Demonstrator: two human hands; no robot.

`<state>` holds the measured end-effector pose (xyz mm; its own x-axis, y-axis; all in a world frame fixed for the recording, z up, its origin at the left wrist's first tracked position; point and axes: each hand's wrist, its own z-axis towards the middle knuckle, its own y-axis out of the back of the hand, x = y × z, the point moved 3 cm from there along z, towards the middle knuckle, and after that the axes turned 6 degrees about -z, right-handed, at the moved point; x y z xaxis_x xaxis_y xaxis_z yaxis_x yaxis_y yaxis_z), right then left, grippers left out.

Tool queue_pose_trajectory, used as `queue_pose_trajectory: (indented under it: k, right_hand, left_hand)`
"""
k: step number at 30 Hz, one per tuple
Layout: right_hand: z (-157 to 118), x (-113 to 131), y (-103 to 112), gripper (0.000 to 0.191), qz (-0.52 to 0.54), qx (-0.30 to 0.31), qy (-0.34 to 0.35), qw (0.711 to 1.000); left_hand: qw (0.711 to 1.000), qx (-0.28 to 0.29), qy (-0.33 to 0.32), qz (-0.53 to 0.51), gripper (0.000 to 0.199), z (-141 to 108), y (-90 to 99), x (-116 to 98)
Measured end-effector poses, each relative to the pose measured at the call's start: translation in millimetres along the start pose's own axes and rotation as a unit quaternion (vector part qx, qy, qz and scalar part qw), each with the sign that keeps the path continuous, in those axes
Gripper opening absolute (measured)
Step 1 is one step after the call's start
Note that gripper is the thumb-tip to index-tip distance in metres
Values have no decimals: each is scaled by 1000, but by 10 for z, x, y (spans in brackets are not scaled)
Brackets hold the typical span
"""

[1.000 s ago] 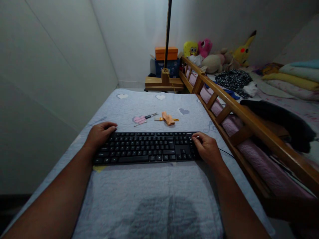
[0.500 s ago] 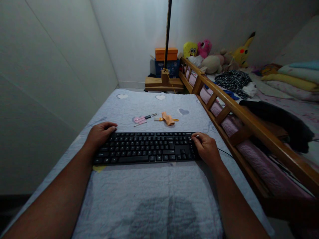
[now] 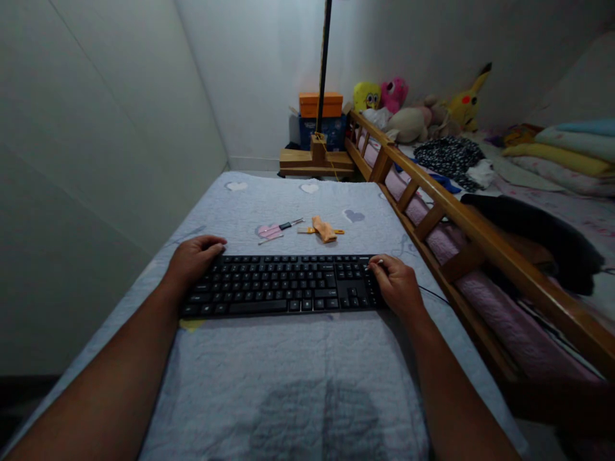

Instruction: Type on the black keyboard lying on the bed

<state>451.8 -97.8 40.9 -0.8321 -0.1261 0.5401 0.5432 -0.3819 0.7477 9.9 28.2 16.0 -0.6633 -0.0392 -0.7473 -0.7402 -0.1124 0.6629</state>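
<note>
A black full-size keyboard lies flat on the quilted cover. My left hand grips its far left corner, fingers curled over the edge and thumb along the end. At the number pad, my right hand is closed in a pinch on a thin white-tipped cotton swab. The swab's lower end is near the number-pad keys; contact is hard to make out. Behind the keyboard lie another cotton swab, a slim tool with a dark grip and metal prongs, and a folded orange cloth across a yellow-handled brush.
The keyboard's cable runs right towards a wooden bed rail. Beyond the rail are bedding, clothes and plush toys. An orange box and a wooden stand base are at the far wall. A pale panel closes off the left.
Both hands and the keyboard hold almost the same place. The swab tip in my right hand has shifted very slightly.
</note>
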Motion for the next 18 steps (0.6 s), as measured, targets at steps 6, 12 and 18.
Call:
queue_pose_trajectory:
  k: [6,12,18]
  right_hand:
    - [2,-6,-14,19,-4,-6,-2,1000]
    - [10,3,-15,19,-4,-6,-1,1000]
    - [10,14,-19,19,-10,-4,3,1000]
  left_hand:
    - [1000,-10,6,4,40,17,-5,23]
    - [1000,-11,13,10,41,-6,9,-28]
    - [1000,-11,10,14,41,-15,11,-47]
